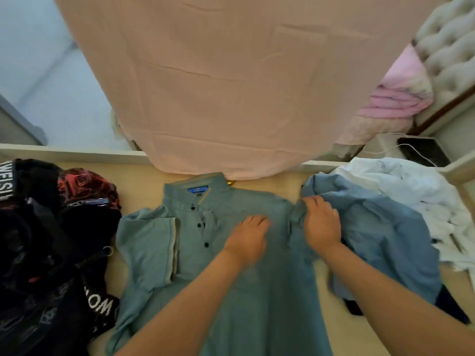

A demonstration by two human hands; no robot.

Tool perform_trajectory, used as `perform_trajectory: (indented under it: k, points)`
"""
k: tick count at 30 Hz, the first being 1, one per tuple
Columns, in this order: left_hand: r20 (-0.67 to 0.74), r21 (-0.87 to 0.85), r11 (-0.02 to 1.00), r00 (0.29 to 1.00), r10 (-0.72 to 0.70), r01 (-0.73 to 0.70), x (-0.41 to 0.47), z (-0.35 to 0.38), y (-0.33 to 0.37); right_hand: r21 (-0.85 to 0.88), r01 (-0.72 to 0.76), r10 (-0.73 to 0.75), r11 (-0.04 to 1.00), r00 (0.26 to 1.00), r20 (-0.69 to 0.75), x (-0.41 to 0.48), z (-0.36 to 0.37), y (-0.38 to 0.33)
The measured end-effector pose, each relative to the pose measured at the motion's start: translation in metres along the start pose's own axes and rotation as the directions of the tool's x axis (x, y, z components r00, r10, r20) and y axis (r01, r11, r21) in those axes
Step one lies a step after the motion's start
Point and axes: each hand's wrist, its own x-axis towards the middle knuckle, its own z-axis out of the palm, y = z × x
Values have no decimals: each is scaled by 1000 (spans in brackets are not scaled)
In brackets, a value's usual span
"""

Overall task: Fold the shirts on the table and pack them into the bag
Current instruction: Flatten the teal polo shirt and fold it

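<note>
A teal polo shirt (231, 278) lies front-up on the pale worktop (144, 191), collar at the far edge, placket buttoned. Its sleeve on the person's left is turned in across the body, the striped cuff running beside the placket. The left hand (248, 240) rests palm-down on the chest of the shirt, just right of the buttons, with fingers loosely bent and nothing pinched; the outline is somewhat blurred. The right hand (321, 222) is at the shirt's right shoulder, fingers curled round the short sleeve and gripping it. Directly beyond that hand lies a crumpled blue shirt (380, 240), touching the teal one, and a white shirt (416, 191) is heaped behind it. A black bag (51, 240) with red pattern and white lettering sits at the left, against the shirt's edge. A pink cloth (231, 86) hangs over the far edge.
</note>
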Motion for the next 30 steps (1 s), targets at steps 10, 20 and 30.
perform_trajectory:
  k: [10, 20, 30]
  points:
    - [128, -281, 947, 984, -124, 156, 68, 29, 39, 173, -234, 146, 957, 900, 410, 11, 12, 28]
    - [208, -547, 746, 924, -320, 381, 60, 18, 32, 333, -402, 174, 853, 821, 544, 3, 16, 17]
    - [200, -875, 303, 852, -484, 378, 21, 1, 17, 743, -141, -201, 655, 915, 351, -45, -12, -60]
